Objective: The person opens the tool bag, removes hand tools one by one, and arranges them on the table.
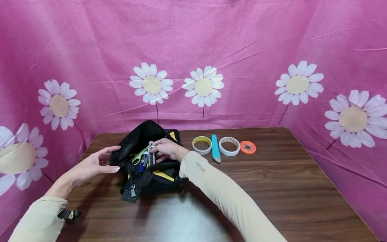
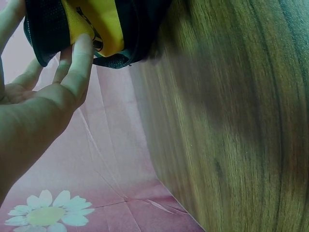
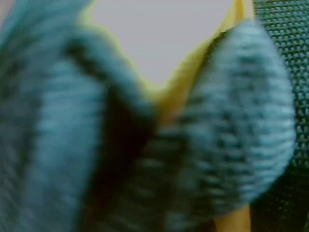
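A black fabric tool bag (image 1: 164, 186) with yellow panels lies unzipped on the table. My left hand (image 1: 93, 164) holds its left end, thumb on the near side and fingers on the far side. In the left wrist view, a digit of the left hand (image 2: 65, 89) presses a yellow panel. My right hand (image 1: 169, 149) reaches into the bag's mouth and pinches a narrow clear-and-grey object (image 1: 152, 156) with dark marks. Beside that object are green-handled scissors (image 1: 137, 158) and a blue tube-like item (image 1: 143, 163). Blurred bag fabric (image 3: 236, 125) fills the right wrist view, hiding the fingers.
Right of the bag, in a row, lie a yellow-cored tape roll (image 1: 202, 152), a turquoise box cutter (image 1: 215, 149), a white tape roll (image 1: 229, 153) and an orange tape roll (image 1: 248, 147). A pink flowered cloth (image 1: 242, 111) hangs behind the brown wooden table (image 1: 272, 188).
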Motion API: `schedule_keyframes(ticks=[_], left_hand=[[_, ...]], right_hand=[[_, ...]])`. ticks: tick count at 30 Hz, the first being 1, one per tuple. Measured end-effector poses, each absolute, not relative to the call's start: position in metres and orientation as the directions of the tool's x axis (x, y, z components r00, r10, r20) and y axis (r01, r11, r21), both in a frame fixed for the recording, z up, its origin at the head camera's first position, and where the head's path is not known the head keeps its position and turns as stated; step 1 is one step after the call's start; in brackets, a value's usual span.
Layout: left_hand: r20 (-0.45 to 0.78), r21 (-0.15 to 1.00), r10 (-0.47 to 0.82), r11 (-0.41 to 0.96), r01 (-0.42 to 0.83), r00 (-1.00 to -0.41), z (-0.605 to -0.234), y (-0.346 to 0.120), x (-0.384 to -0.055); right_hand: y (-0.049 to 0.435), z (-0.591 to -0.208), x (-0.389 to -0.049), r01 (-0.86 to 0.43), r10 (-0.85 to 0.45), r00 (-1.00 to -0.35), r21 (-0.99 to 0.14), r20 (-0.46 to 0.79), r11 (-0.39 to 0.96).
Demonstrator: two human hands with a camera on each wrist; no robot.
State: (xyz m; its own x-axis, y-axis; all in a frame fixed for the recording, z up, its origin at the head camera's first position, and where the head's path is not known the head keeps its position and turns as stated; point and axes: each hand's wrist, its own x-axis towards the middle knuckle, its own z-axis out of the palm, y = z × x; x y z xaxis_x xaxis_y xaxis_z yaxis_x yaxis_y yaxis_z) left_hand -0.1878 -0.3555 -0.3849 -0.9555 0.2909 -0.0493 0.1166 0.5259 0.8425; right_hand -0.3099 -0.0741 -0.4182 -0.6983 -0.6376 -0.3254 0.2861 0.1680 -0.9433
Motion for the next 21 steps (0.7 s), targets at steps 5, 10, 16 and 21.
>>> schedule_keyframes(ticks=[5,10,16,21], left_hand=[[-0.056,0.843,0.294,0.526,0.113,-0.954,-0.383,-0.355,-0.187],[-0.051,0.84,0.296,0.53,0.119,-0.954,-0.383,-0.354,-0.187],[-0.044,0.835,0.298,0.535,0.129,-0.954,-0.381,-0.353,-0.186],[-0.044,0.837,0.297,0.532,0.127,-0.954,-0.382,-0.353,-0.186]], right_hand=[[-0.073,-0.405,-0.307,0.239,-0.667,-0.679,-0.952,-0.305,0.192],[-0.071,-0.392,-0.303,0.185,-0.687,-0.672,-0.961,-0.278,0.208],[-0.066,-0.376,-0.304,0.125,-0.692,-0.68,-0.968,-0.242,0.216],[-0.059,-0.368,-0.306,0.086,-0.72,-0.665,-0.978,-0.197,0.188]])
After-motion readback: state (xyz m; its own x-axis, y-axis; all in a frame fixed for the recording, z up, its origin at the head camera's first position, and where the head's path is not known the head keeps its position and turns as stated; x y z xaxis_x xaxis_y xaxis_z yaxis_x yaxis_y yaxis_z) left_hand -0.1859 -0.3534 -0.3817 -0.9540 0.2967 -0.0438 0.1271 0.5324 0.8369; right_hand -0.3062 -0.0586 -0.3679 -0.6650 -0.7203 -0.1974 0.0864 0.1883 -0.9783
